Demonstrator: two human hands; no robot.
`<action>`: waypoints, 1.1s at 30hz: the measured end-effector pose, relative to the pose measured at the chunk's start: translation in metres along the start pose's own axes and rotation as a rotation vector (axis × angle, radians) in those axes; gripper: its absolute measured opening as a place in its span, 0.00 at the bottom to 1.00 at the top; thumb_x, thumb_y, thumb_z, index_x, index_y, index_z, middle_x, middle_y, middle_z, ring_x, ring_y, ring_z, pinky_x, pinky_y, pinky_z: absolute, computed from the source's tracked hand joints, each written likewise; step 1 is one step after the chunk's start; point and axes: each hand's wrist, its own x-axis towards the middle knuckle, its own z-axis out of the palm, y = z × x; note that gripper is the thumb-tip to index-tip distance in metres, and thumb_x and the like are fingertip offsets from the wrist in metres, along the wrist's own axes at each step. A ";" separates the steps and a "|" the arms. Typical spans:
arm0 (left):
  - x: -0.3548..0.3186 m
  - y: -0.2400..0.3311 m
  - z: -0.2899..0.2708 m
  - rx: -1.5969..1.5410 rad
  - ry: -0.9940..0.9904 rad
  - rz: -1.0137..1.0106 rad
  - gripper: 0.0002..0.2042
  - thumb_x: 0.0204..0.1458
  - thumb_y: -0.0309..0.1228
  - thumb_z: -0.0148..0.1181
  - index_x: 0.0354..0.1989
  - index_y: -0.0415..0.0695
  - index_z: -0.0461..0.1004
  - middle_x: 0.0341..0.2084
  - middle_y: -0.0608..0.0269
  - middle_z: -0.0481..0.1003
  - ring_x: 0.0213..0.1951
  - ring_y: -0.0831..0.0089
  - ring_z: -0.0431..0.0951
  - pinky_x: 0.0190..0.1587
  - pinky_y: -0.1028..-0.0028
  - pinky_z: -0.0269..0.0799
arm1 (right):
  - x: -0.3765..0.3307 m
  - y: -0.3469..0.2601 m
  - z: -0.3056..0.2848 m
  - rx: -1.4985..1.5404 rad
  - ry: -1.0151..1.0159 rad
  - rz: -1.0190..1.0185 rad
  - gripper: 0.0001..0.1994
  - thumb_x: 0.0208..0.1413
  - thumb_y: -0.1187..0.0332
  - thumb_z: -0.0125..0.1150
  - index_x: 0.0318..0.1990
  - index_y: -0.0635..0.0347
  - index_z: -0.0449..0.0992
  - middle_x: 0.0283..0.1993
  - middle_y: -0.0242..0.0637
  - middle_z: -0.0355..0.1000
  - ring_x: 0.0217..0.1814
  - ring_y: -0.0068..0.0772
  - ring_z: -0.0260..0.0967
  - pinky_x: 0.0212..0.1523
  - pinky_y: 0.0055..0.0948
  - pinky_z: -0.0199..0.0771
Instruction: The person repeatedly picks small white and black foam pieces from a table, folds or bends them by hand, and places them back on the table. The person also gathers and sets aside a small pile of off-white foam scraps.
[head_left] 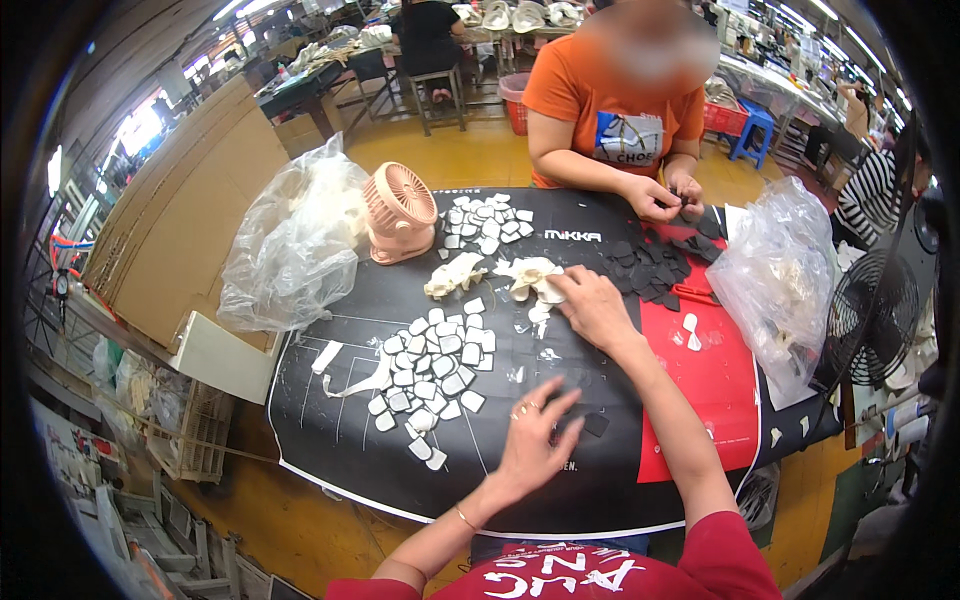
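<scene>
From beside the table, the person's right hand (592, 305) reaches forward to a clump of cream-white pieces (530, 275) lying just ahead and left of its fingers, which curl onto the clump's near edge, though I can't tell if they've pinched one. The left hand (535, 440) lies nearer the body, open and spread flat on the black mat (560, 490), holding nothing, with small dark pieces (595, 424) just to its right.
</scene>
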 end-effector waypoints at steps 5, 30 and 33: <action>0.071 -0.048 -0.029 0.032 0.159 -0.052 0.20 0.55 0.31 0.64 0.56 0.40 0.75 0.56 0.45 0.72 0.56 0.48 0.74 0.61 0.60 0.67 | -0.007 0.024 0.001 0.555 0.264 0.140 0.15 0.61 0.71 0.58 0.54 0.63 0.75 0.43 0.46 0.78 0.44 0.43 0.77 0.48 0.37 0.75; 0.180 -0.074 0.002 -0.881 -0.260 -0.484 0.30 0.63 0.37 0.60 0.68 0.34 0.59 0.53 0.57 0.76 0.50 0.75 0.77 0.45 0.76 0.76 | -0.016 0.059 -0.003 1.723 0.128 0.447 0.13 0.70 0.62 0.48 0.54 0.58 0.73 0.44 0.30 0.77 0.41 0.23 0.76 0.40 0.23 0.77; 0.176 -0.080 0.006 -0.937 -0.178 -0.433 0.24 0.63 0.33 0.59 0.65 0.36 0.65 0.49 0.59 0.78 0.47 0.77 0.78 0.45 0.76 0.76 | -0.014 0.059 -0.004 1.645 0.114 0.475 0.15 0.70 0.59 0.49 0.55 0.57 0.72 0.43 0.30 0.76 0.41 0.22 0.75 0.38 0.22 0.76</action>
